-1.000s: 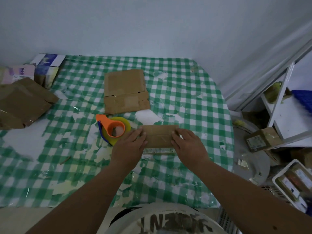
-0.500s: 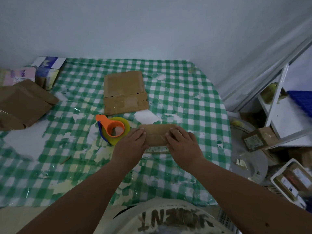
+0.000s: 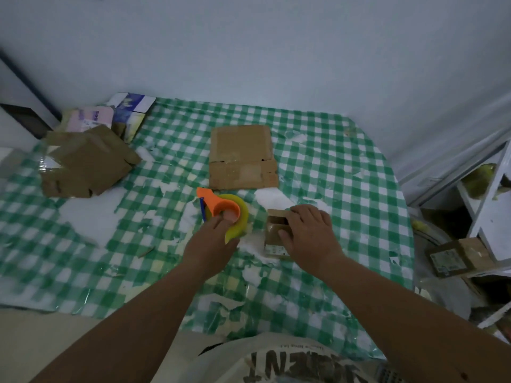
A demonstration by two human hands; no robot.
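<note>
A small brown cardboard box stands on the green checked tablecloth, right of centre. My right hand lies over it, thumb on its left face and fingers curled over the top, hiding most of it. Just to its left sits a tape dispenser with an orange handle and a yellow roll. My left hand grips the near side of the roll, one finger reaching to the orange core.
A flattened cardboard sheet lies behind the dispenser. Folded brown cardboard and printed boxes sit at the back left. White shelving and a small parcel stand beyond the table's right edge.
My left hand left the small box and moved left onto the tape dispenser. The right hand now holds the box alone, and the box has turned so its short side shows.
</note>
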